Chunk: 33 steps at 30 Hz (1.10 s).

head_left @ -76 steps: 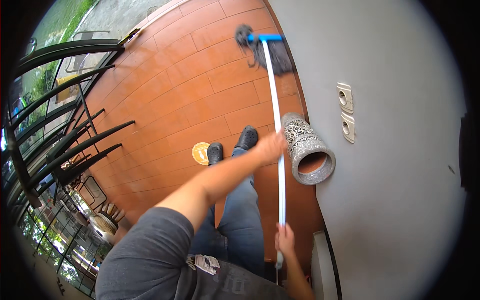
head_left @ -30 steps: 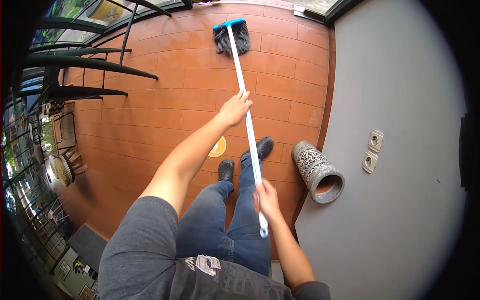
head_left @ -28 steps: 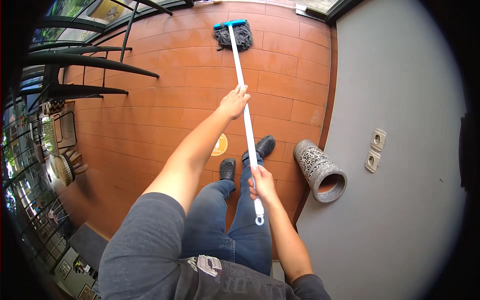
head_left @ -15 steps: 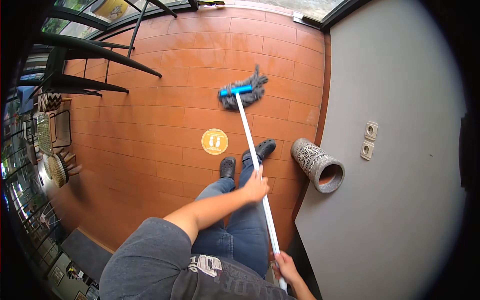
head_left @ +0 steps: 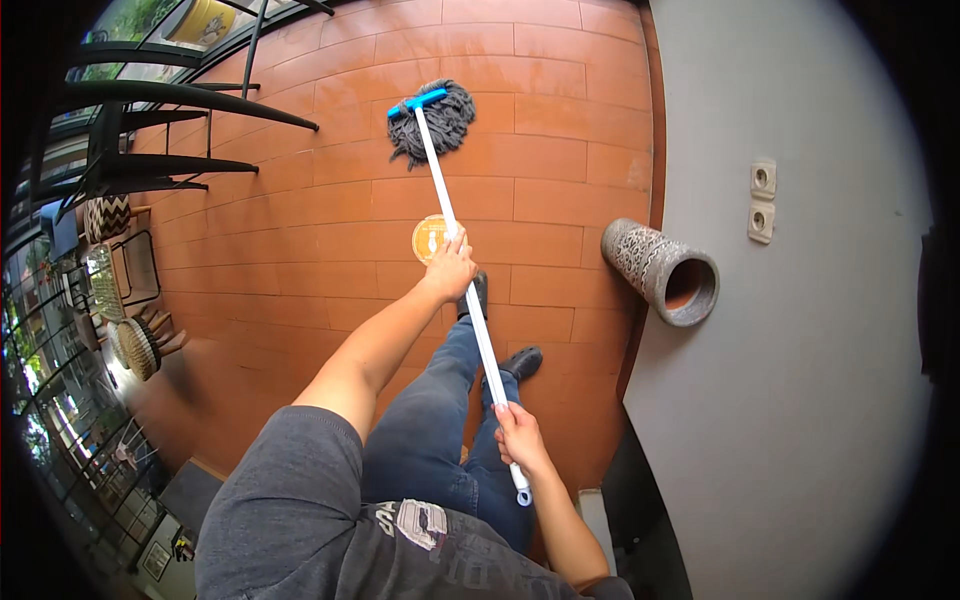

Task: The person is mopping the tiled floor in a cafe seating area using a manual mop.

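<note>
A mop (head_left: 437,170) with a white pole, a blue clamp and grey string strands reaches out ahead of me. Its head (head_left: 450,115) lies spread on the orange-brown tiled floor (head_left: 540,200). Partway along the pole, my left hand (head_left: 450,270) is closed round it, arm stretched forward. Lower down, my right hand (head_left: 520,436) grips the pole close to its end, where a light blue hanging cap (head_left: 524,496) sticks out below the fingers. The pole runs slantwise over my legs and partly covers a round yellow floor sticker (head_left: 427,240) near my left hand.
A carved stone-like cylinder (head_left: 660,270) stands by the grey wall (head_left: 800,350) on the right, below two sockets (head_left: 762,200). Black furniture legs (head_left: 200,100) jut in from the upper left. Woven stools and chairs (head_left: 135,345) stand along the left side.
The mop head has moved forward and left, with both hands going forward along with it. My feet have stepped: the left one is now ahead of the right.
</note>
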{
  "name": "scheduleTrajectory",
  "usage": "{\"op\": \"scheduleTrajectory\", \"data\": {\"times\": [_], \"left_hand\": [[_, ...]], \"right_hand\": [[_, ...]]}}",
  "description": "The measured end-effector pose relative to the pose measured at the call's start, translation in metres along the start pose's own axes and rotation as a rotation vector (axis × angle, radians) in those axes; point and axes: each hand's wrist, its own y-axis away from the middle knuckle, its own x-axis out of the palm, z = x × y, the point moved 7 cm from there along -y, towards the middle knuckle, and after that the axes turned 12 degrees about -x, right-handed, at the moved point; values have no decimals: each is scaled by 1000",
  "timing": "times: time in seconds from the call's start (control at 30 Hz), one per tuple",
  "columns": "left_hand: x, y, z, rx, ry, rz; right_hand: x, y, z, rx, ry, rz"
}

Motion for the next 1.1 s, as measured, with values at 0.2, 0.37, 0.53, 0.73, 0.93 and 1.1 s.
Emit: {"op": "scheduleTrajectory", "data": {"times": [0.2,0.37,0.53,0.73,0.93,1.1], "left_hand": [[41,68,-108,156,48,55],[59,182,-251,388,131,183],[73,217,-316,454,231,248],[71,114,-250,390,32,25],[49,20,-204,242,-116,-44],[83,89,-276,404,-160,57]], "right_hand": [[-64,68,-95,59,-38,-68],[-119,203,-194,150,14,-186],[-158,248,-260,-1,86,-267],[-135,132,-189,-170,24,-177],[-133,43,-145,-290,32,-181],[-156,112,-222,-161,11,-256]]}}
